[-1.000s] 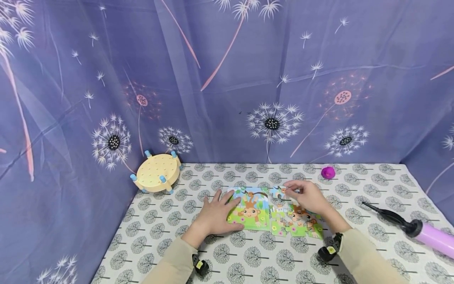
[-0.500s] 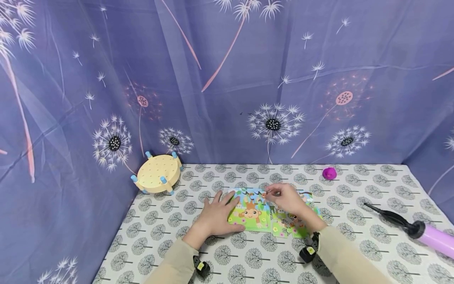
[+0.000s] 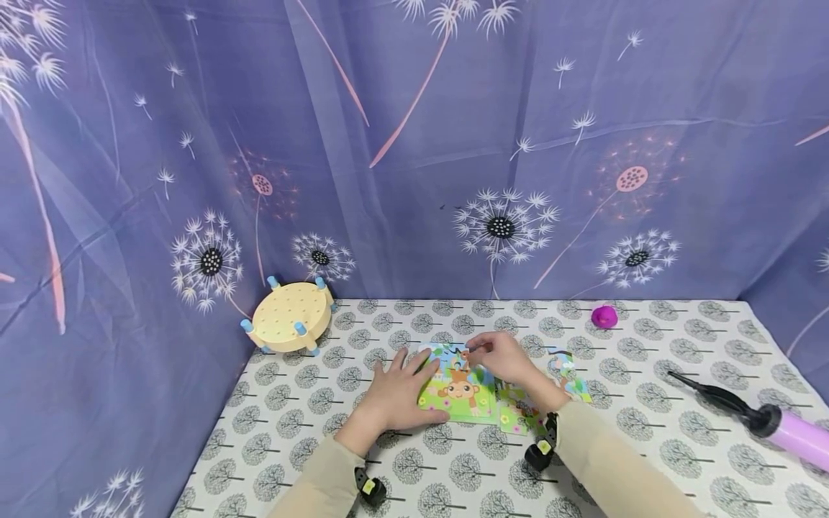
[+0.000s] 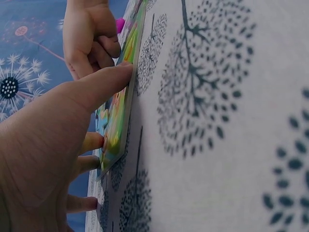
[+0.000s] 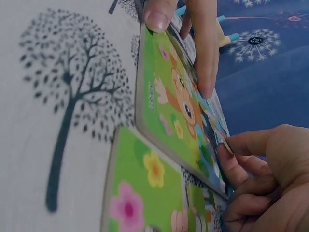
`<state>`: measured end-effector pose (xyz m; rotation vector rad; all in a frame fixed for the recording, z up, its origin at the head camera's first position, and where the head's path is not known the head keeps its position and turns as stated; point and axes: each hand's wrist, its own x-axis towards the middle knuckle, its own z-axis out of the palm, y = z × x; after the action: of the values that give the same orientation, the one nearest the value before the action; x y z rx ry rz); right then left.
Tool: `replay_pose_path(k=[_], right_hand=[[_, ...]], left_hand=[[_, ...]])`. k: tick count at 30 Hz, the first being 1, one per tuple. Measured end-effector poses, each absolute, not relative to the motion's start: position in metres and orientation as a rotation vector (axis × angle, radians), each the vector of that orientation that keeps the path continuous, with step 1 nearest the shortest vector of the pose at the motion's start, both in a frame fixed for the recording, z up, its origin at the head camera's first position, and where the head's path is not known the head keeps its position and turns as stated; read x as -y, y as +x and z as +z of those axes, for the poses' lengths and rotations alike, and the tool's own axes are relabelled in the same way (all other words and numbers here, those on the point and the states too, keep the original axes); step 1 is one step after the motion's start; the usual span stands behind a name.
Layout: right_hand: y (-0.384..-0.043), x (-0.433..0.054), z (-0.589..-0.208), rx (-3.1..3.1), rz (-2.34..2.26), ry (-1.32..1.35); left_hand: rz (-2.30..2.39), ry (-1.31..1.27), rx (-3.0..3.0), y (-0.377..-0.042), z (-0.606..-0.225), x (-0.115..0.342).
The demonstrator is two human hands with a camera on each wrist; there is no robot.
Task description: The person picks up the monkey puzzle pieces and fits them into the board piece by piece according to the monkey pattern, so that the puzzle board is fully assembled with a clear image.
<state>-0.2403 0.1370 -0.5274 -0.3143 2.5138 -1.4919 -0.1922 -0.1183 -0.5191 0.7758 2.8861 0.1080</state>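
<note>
A monkey jigsaw board lies flat on the patterned cloth, with pieces laid across its blue upper part. My left hand rests with spread fingers along the board's left side, its thumb at the lower edge. Over the upper right of the board, my right hand pinches a small jigsaw piece between thumb and forefinger. In the right wrist view that piece is tilted, close over the board. Part of the board's upper right is hidden behind my right hand.
Several loose jigsaw pieces lie right of the board, partly under my right forearm. A yellow round stand with blue-tipped legs is at the back left. A purple object sits at the back right, and a pink-and-black pump at the right.
My right hand has carried a jigsaw piece leftward from the loose pieces to the board's upper part, then further left across it. My left hand has stayed in place.
</note>
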Motion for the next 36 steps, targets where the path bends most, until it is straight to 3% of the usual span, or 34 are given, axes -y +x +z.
replay_pose_path(k=[19,36], right_hand=[[-0.242,-0.122,-0.516,-2.608,-1.313,-0.183],[-0.237,-0.132,-0.514,-2.674,-1.279,-0.292]], left_hand=[[0.147,0.727,-2.874,-0.194,-0.518,0.112],[0.151,0.73,-2.88,-0.194,-0.515,0.11]])
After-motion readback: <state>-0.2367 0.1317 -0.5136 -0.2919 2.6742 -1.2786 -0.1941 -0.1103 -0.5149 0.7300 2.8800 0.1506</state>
